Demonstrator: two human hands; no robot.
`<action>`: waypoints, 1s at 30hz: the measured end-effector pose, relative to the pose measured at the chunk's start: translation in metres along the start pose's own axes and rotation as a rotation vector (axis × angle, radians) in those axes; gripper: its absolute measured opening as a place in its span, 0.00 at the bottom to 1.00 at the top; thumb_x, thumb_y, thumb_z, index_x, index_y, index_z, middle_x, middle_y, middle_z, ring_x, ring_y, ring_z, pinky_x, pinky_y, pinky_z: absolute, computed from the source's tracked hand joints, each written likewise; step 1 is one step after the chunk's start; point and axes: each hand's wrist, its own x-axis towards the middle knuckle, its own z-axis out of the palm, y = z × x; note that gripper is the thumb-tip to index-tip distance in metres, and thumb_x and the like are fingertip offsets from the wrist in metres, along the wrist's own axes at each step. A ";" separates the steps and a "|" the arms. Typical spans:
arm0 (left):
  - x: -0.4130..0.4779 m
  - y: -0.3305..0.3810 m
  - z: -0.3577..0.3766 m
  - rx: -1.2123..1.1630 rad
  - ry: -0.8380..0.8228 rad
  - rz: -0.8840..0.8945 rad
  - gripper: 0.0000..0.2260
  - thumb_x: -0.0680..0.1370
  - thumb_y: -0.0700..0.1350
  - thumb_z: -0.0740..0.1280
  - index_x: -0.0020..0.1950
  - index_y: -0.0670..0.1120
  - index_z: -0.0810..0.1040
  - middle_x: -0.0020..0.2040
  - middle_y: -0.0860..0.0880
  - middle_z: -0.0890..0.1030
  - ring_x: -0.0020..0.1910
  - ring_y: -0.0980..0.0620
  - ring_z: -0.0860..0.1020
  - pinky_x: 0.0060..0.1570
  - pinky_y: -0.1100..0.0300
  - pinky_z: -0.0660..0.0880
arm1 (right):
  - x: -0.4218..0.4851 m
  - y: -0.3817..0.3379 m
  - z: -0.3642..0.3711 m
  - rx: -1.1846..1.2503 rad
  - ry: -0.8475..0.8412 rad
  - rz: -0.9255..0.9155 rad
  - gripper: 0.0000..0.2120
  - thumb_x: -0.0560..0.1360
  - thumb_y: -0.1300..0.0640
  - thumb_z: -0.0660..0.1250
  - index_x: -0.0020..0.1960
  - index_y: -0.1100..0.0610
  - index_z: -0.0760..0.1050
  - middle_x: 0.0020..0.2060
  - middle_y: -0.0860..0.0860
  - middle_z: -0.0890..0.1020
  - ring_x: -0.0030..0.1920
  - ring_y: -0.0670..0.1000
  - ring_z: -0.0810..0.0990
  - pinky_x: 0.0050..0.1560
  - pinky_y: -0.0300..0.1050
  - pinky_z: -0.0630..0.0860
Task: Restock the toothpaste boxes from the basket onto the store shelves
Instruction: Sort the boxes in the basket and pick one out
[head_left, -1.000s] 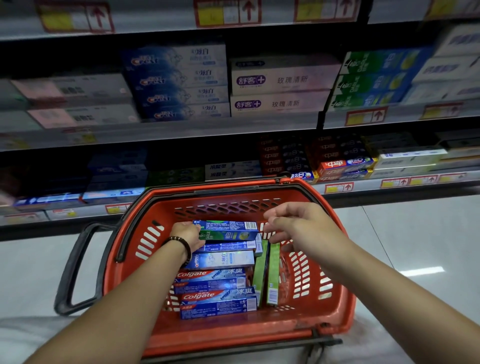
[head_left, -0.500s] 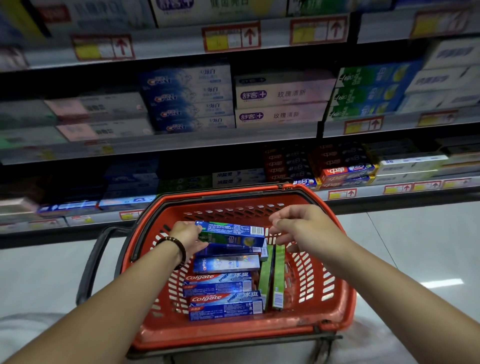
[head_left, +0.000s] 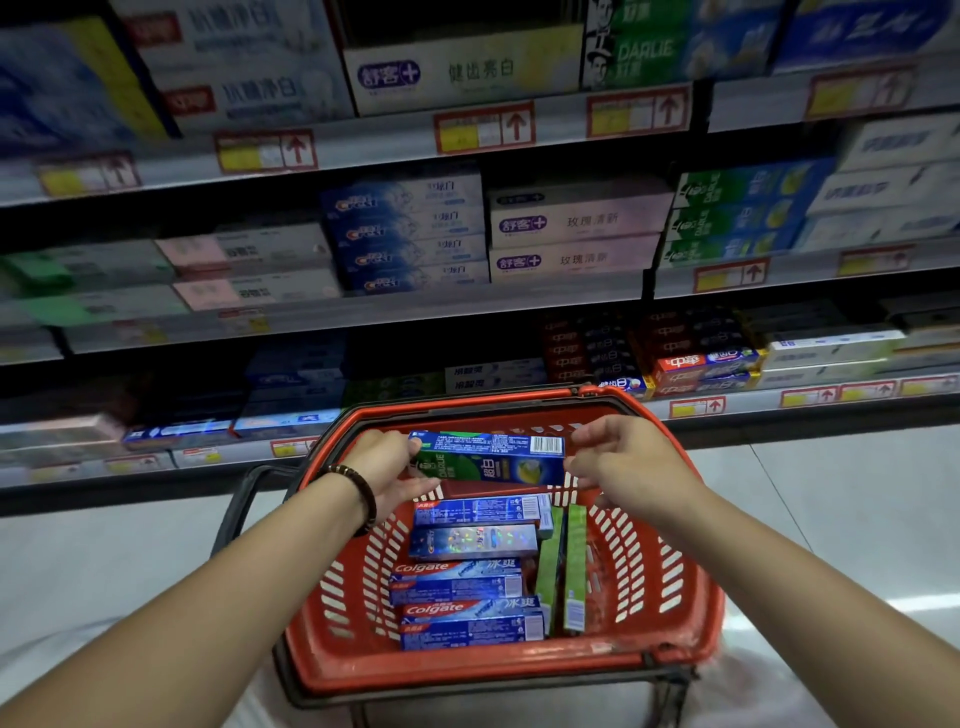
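A green and blue Darlie toothpaste box is raised above the red basket. My left hand grips its left end. My right hand touches its right end with curled fingertips. Inside the basket lie several more boxes: two Colgate boxes, a blue box, a shiny blue box, and two green boxes standing on edge. Matching green Darlie boxes sit on the middle shelf at the right.
Shelves packed with toothpaste boxes rise in front, with price tags along their edges. The lowest shelf runs just behind the basket. The basket's black handle hangs at its left. Pale floor tiles lie to the right.
Both hands have lifted the Darlie box up out of the basket's stack. My view has tilted upward, showing a higher shelf.
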 end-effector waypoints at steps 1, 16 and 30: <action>-0.004 0.003 0.000 -0.005 -0.005 0.005 0.10 0.85 0.36 0.62 0.67 0.38 0.70 0.64 0.35 0.77 0.55 0.37 0.82 0.49 0.46 0.84 | 0.000 0.000 0.001 -0.001 0.006 -0.005 0.10 0.80 0.58 0.75 0.58 0.52 0.77 0.52 0.51 0.86 0.54 0.51 0.85 0.36 0.39 0.78; -0.040 0.025 0.003 -0.005 -0.074 0.092 0.08 0.85 0.37 0.62 0.64 0.36 0.72 0.64 0.34 0.77 0.57 0.37 0.82 0.53 0.45 0.84 | 0.006 0.000 0.004 0.020 0.192 -0.104 0.09 0.77 0.55 0.78 0.52 0.49 0.78 0.46 0.49 0.87 0.48 0.50 0.88 0.52 0.57 0.86; -0.046 0.027 0.007 -0.006 -0.070 0.211 0.14 0.82 0.37 0.68 0.68 0.37 0.75 0.62 0.35 0.79 0.56 0.40 0.84 0.52 0.52 0.84 | 0.012 -0.007 0.003 0.053 0.265 -0.094 0.05 0.80 0.58 0.75 0.48 0.50 0.79 0.42 0.49 0.87 0.45 0.54 0.88 0.49 0.62 0.86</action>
